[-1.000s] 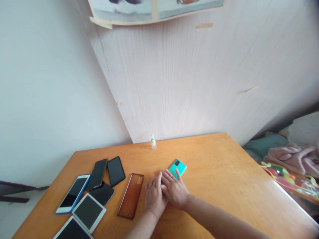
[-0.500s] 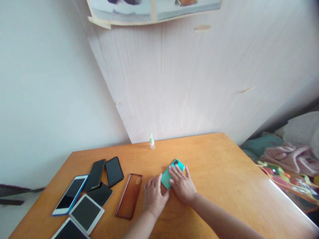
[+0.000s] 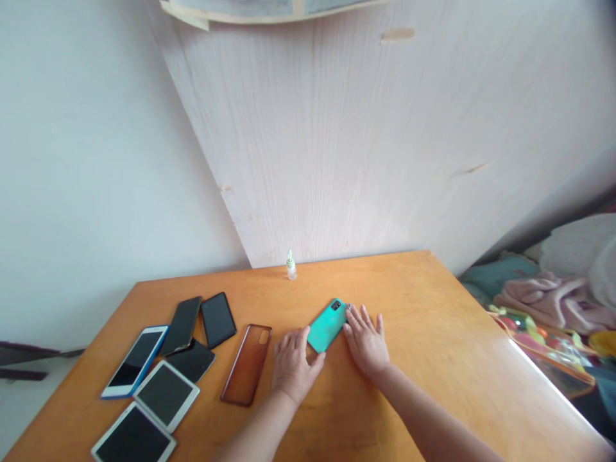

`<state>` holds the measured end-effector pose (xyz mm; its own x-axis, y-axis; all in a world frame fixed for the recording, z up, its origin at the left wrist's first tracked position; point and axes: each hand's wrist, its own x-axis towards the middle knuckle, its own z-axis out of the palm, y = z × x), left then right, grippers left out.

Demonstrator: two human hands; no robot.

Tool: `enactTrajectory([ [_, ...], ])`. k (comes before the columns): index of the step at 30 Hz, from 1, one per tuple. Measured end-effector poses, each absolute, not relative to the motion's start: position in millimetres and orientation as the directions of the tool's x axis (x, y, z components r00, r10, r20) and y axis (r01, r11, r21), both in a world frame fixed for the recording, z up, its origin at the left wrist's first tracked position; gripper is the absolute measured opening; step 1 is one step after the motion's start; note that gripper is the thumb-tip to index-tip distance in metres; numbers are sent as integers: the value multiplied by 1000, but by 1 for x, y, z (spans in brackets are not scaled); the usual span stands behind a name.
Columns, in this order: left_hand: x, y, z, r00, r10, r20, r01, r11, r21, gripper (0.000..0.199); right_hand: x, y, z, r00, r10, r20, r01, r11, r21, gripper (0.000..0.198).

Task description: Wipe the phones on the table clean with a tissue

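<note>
Brown wooden bench w/ overlapping cluster of dark-screened devices on L side. Hands: L open, thumb & index apart around near-L corner of phone, contact unclear; R flat on bench, fingers extended, just beside phone's R edge. Translucent red-brown rectangular phone case L of L hand. Teal rect. phone on bench betw. hands, back up; long axis diag., near-L to far-R, camera end pointing far-R. Small clear bottle, pale green top, upright nr back edge.
</note>
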<state>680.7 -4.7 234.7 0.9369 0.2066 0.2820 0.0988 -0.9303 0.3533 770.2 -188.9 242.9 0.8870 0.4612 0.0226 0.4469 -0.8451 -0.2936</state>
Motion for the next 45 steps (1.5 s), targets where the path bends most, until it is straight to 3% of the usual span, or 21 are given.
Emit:
enactTrajectory([
  [2, 681, -5, 236, 936, 204, 287, 93, -929, 357, 56, 764, -189, 242, 858, 514, 20, 495, -814, -303, 50],
  [6, 680, -5, 235, 943, 199, 266, 92, -925, 368, 56, 737, -188, 236, 639, 768, 28, 720, -585, -373, 50],
  [8, 680, -5, 235, 943, 200, 264, 93, -925, 368, 55, 739, -189, 237, 679, 734, 32, 692, -624, -363, 50],
  [11, 681, -5, 236, 942, 202, 269, 92, -924, 371, 56, 757, -191, 243, 846, 532, 31, 513, -799, -313, 48],
  [13, 680, -6, 237, 943, 209, 260, 100, -921, 376, 57, 760, -188, 246, 873, 487, 31, 472, -827, -306, 48],
  [17, 679, -6, 237, 952, 213, 219, 114, -912, 393, 58, 739, -180, 245, 676, 736, 37, 689, -613, -387, 48],
  [19, 679, -6, 237, 955, 212, 209, 114, -909, 401, 58, 737, -180, 243, 630, 775, 40, 719, -563, -409, 47],
  [21, 679, -7, 238, 952, 216, 215, 114, -907, 405, 58, 748, -181, 244, 721, 692, 37, 650, -655, -386, 46],
  [24, 680, -7, 240, 948, 224, 228, 116, -905, 410, 60, 765, -179, 248, 878, 478, 38, 462, -821, -336, 47],
  [25, 679, -7, 240, 948, 224, 228, 114, -904, 413, 60, 765, -177, 249, 886, 462, 36, 446, -830, -334, 48],
  [29, 678, -7, 239, 955, 215, 204, 108, -894, 435, 59, 744, -165, 247, 683, 730, 27, 678, -620, -395, 46],
  [31, 678, -7, 239, 957, 218, 193, 113, -889, 444, 59, 742, -165, 245, 619, 785, 27, 726, -559, -400, 45],
  [33, 678, -7, 240, 954, 225, 197, 117, -888, 445, 59, 753, -167, 243, 715, 698, 24, 657, -660, -364, 46],
  [36, 678, -9, 242, 949, 228, 220, 113, -892, 437, 60, 773, -168, 242, 895, 445, 42, 435, -847, -304, 49],
  [37, 678, -9, 243, 948, 226, 224, 110, -894, 435, 60, 775, -167, 242, 906, 421, 47, 415, -860, -298, 50],
  [42, 678, -9, 242, 947, 228, 228, 114, -899, 423, 54, 762, -158, 241, 650, 759, 32, 720, -601, -347, 45],
  [43, 678, -8, 242, 946, 227, 231, 113, -900, 421, 54, 764, -157, 242, 640, 768, 32, 728, -593, -344, 44],
  [45, 678, -8, 241, 945, 225, 236, 108, -900, 423, 58, 777, -157, 244, 734, 679, 28, 652, -692, -310, 44],
])
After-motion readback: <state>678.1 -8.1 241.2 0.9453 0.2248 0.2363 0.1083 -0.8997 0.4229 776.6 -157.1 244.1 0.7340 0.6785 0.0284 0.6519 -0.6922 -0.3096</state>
